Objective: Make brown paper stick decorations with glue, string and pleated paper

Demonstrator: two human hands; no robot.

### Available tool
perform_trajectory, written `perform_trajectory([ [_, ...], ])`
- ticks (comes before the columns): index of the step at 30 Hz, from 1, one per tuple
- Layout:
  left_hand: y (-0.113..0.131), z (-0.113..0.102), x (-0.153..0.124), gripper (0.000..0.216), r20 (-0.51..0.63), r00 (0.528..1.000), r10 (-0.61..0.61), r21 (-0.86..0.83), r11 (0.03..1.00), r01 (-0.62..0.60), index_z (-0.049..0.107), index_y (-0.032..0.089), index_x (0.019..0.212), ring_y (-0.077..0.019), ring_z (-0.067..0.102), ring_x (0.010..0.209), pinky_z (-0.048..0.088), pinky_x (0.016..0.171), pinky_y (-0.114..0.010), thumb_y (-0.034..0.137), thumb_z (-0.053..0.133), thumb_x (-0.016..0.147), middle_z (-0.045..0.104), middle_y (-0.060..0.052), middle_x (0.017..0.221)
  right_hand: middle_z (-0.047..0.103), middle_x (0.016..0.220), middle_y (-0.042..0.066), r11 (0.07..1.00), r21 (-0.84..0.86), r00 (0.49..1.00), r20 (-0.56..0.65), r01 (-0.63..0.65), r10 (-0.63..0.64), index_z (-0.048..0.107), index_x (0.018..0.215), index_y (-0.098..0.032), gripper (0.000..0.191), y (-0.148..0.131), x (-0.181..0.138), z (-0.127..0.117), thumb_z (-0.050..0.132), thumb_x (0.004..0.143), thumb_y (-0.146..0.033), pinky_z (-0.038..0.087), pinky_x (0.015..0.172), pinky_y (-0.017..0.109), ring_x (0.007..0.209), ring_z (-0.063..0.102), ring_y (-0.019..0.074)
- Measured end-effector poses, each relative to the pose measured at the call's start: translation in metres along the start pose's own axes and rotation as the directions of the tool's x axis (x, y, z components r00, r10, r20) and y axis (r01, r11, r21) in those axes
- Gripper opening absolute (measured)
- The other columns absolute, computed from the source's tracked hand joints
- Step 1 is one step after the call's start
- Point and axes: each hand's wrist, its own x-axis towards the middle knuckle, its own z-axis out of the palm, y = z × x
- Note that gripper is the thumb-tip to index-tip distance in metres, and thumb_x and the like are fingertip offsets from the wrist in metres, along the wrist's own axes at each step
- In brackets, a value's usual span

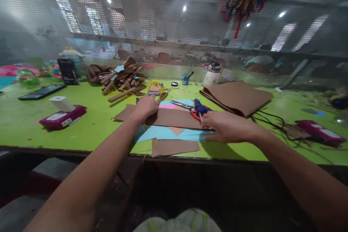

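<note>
My left hand (146, 106) rests with fingers flat on a brown paper sheet (174, 117) lying over light blue paper (163, 133) on the green table (92, 123). My right hand (227, 127) lies on the right end of the same sheets, fingers stretched toward the left, pressing the papers down. Just beyond the right hand lie a blue glue gun (199, 107) and red-handled scissors (190, 110). Another brown piece (174, 147) sits at the table's front edge.
A stack of brown sheets (237, 98) lies at the right, rolled brown paper cones (122, 79) at the back left. A magenta box (62, 117) with a white roll, a phone (42, 91), a white jar (212, 74) and black cords (272, 121) are around. A mesh screen stands behind.
</note>
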Motion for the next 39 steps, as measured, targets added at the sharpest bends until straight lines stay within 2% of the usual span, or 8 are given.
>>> perform_trajectory([
  [13,-0.004,-0.003,-0.001,0.031,0.123,0.991,0.057,0.136,0.988,-0.074,0.053,0.02,0.103,-0.0296,0.059,0.083,0.041,0.069,-0.034,0.034,0.046,0.076,0.061,-0.018,0.095,0.057,0.078,0.009,0.942,-0.308,0.975,-0.211,-0.137,0.073,0.061,0.081,-0.012,0.017,0.003,-0.024,0.055,0.044,0.079,-0.008,0.035,0.066,0.03,0.074,0.047,0.0184],
  [19,0.016,-0.022,-0.014,0.043,-0.172,0.978,0.122,-0.126,0.981,-0.145,0.057,0.017,0.106,-0.0341,0.048,0.104,0.035,0.086,-0.04,0.042,0.055,0.071,0.053,-0.018,0.111,0.053,0.076,0.007,0.959,-0.178,0.924,-0.353,-0.221,0.147,0.062,0.078,-0.015,0.02,0.016,-0.025,0.056,0.043,0.083,-0.013,0.034,0.063,0.027,0.072,0.046,0.0161],
  [21,0.03,-0.029,-0.023,0.037,-0.106,0.961,0.257,-0.43,0.859,-0.278,0.062,0.019,0.097,-0.0288,0.051,0.1,0.036,0.088,-0.035,0.04,0.061,0.066,0.057,-0.013,0.106,0.052,0.073,0.006,0.964,-0.119,0.903,-0.392,-0.237,0.174,0.063,0.075,-0.015,0.022,0.017,-0.023,0.053,0.044,0.085,-0.018,0.034,0.062,0.026,0.07,0.046,0.0152],
  [24,0.05,-0.031,-0.042,0.031,0.155,0.876,0.456,-0.813,0.563,-0.15,0.065,0.022,0.085,-0.025,0.057,0.088,0.042,0.078,-0.029,0.035,0.069,0.057,0.065,-0.008,0.09,0.052,0.073,0.006,0.972,-0.041,0.876,-0.443,-0.231,0.19,0.065,0.076,-0.016,0.023,0.021,-0.02,0.048,0.045,0.085,-0.021,0.035,0.062,0.025,0.068,0.046,0.0148],
  [26,0.057,-0.027,-0.052,0.024,0.139,0.869,0.475,-0.87,0.477,-0.122,0.064,0.024,0.082,-0.0234,0.058,0.085,0.043,0.073,-0.027,0.035,0.066,0.06,0.066,-0.006,0.085,0.052,0.074,0.006,0.975,0.009,0.865,-0.461,-0.22,0.199,0.066,0.077,-0.015,0.024,0.026,-0.017,0.047,0.045,0.085,-0.023,0.036,0.063,0.025,0.068,0.047,0.0145],
  [34,0.052,-0.007,-0.048,0.01,0.148,0.756,0.638,-0.497,0.709,-0.501,0.063,0.021,0.072,-0.0265,0.057,0.08,0.038,0.073,-0.032,0.028,0.06,0.065,0.064,-0.01,0.084,0.052,0.072,0.005,0.964,0.136,0.837,-0.478,-0.23,0.267,0.065,0.086,-0.014,0.022,0.028,-0.018,0.041,0.045,0.085,-0.025,0.039,0.062,0.027,0.067,0.049,0.0148],
  [37,0.053,-0.007,-0.044,0.005,0.125,0.787,0.604,-0.562,0.697,-0.446,0.062,0.022,0.065,-0.0265,0.058,0.079,0.038,0.073,-0.032,0.024,0.058,0.066,0.064,-0.008,0.074,0.055,0.085,0.01,0.967,0.117,0.764,-0.595,-0.225,0.25,0.061,0.094,-0.014,0.021,-0.009,-0.022,0.044,0.045,0.085,-0.023,0.04,0.07,0.032,0.08,0.049,0.019],
  [39,0.056,-0.009,-0.044,0.005,0.149,0.822,0.55,-0.641,0.686,-0.343,0.062,0.022,0.064,-0.0265,0.058,0.082,0.038,0.075,-0.031,0.021,0.058,0.066,0.064,-0.007,0.07,0.055,0.091,0.012,0.993,0.035,0.839,-0.531,-0.115,0.116,0.06,0.092,-0.014,0.019,-0.038,-0.022,0.048,0.048,0.084,-0.024,0.039,0.075,0.035,0.086,0.047,0.021],
])
